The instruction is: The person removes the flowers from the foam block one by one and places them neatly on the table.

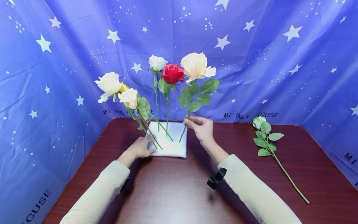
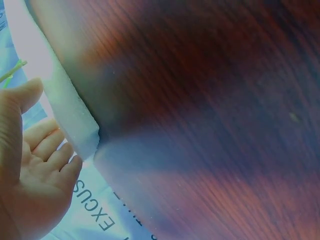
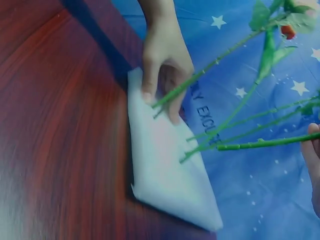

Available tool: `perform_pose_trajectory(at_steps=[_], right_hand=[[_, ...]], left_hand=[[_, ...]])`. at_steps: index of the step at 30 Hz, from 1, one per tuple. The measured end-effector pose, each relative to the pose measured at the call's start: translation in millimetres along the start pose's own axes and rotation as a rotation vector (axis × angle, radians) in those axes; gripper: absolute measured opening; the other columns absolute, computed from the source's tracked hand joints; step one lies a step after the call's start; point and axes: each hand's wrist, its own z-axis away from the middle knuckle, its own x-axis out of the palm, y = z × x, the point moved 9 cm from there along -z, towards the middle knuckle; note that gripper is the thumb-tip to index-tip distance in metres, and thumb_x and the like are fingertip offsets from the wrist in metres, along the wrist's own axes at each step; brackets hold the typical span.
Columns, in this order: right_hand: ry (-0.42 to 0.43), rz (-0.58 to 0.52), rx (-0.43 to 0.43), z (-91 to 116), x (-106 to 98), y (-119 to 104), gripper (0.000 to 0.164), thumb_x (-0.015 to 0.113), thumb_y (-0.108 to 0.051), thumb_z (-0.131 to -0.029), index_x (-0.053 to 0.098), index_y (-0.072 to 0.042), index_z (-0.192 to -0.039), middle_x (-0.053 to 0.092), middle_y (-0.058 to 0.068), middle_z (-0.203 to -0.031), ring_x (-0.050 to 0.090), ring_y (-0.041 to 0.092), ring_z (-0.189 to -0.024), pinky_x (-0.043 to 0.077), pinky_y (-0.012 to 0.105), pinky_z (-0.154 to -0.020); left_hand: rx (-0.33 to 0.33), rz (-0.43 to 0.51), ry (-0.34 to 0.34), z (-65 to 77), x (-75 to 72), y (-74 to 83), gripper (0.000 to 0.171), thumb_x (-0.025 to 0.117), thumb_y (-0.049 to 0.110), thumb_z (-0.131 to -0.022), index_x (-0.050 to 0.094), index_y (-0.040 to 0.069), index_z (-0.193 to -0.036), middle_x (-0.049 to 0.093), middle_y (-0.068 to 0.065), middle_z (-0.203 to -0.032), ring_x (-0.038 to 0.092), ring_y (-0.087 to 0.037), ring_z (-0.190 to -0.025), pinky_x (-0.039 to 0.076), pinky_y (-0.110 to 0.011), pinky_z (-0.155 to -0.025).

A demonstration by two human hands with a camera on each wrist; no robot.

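Right hand (image 1: 203,127) pinches peach rose (image 1: 193,88), long stem (image 1: 183,134) leaning, bloom (image 1: 195,64) up, bottom end down-left. Left hand (image 1: 141,147) spread, touching white block (image 1: 176,149).

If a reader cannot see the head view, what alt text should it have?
A person's right hand pinches the green stem of a cream rose over a white rectangular slab, whose left side the left hand touches. A bright red rose and several pale roses stand in the slab on a dark red table; one leafy white rose lies at right.
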Motion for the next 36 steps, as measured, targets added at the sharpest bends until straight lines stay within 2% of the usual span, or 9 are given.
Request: perform_pose_trajectory(at_steps=[6,11,15,20,25,32,36], right_hand=[[-0.073,0.049,0.015,5.9,-20.1,-9.9,0.036,0.064,0.018,-0.079,0.053,0.030,-0.110,0.075,-0.009,-0.073,0.073,0.008,-0.067,0.060,0.028,-0.069],[-0.126,0.039,0.084,10.9,-34.5,-9.2,0.036,0.064,0.015,-0.081,0.054,0.027,-0.114,0.076,-0.005,-0.078,0.074,0.011,-0.071,0.060,0.030,-0.071],[-0.151,0.007,0.153,14.9,-46.4,-6.5,0.032,0.064,0.014,-0.082,0.061,0.017,-0.113,0.077,-0.002,-0.081,0.074,0.012,-0.074,0.060,0.030,-0.073],[-0.158,-0.032,0.187,17.5,-61.1,-5.5,0.028,0.062,0.015,-0.083,0.067,0.009,-0.109,0.077,0.001,-0.082,0.075,0.014,-0.075,0.060,0.029,-0.074],[-0.168,-0.048,0.207,19.2,-72.1,-7.1,0.031,0.061,0.015,-0.084,0.074,-0.009,-0.098,0.077,0.001,-0.085,0.074,0.013,-0.077,0.060,0.029,-0.074],[-0.184,-0.050,0.188,24.9,-85.0,-17.1,0.032,0.060,0.016,-0.084,0.074,-0.008,-0.101,0.077,0.001,-0.089,0.075,0.014,-0.078,0.060,0.029,-0.073],[-0.188,-0.041,0.196,28.1,-93.8,-20.8,0.035,0.059,0.016,-0.084,0.074,-0.011,-0.101,0.077,0.001,-0.088,0.075,0.013,-0.078,0.060,0.028,-0.073]], left_hand=[[0.014,0.014,0.016,-2.0,1.0,0.0,0.054,0.074,0.029,-0.080,0.061,0.006,-0.127,0.063,-0.015,-0.131,0.064,-0.036,-0.109,0.050,-0.044,-0.097],[0.026,0.007,0.019,-0.2,0.9,-1.3,0.053,0.074,0.030,-0.081,0.061,0.007,-0.127,0.064,-0.015,-0.128,0.064,-0.037,-0.109,0.050,-0.045,-0.096],[0.025,0.000,0.019,0.2,0.4,-2.4,0.054,0.074,0.031,-0.081,0.061,0.007,-0.127,0.067,-0.015,-0.122,0.064,-0.037,-0.106,0.051,-0.046,-0.094],[0.020,-0.003,0.016,-1.4,1.5,-3.6,0.053,0.073,0.032,-0.081,0.061,0.008,-0.127,0.068,-0.015,-0.121,0.064,-0.036,-0.106,0.051,-0.045,-0.094],[0.020,-0.003,0.010,-1.6,1.9,-3.4,0.054,0.073,0.032,-0.081,0.061,0.009,-0.128,0.065,-0.015,-0.127,0.063,-0.037,-0.109,0.050,-0.045,-0.096],[0.023,-0.025,0.001,-1.2,2.1,-3.9,0.056,0.072,0.035,-0.082,0.060,0.008,-0.130,0.060,-0.018,-0.134,0.061,-0.037,-0.115,0.049,-0.044,-0.099],[0.017,-0.030,-0.003,-1.4,2.1,-4.8,0.057,0.072,0.035,-0.082,0.059,0.008,-0.131,0.058,-0.018,-0.136,0.060,-0.037,-0.117,0.049,-0.043,-0.101]])
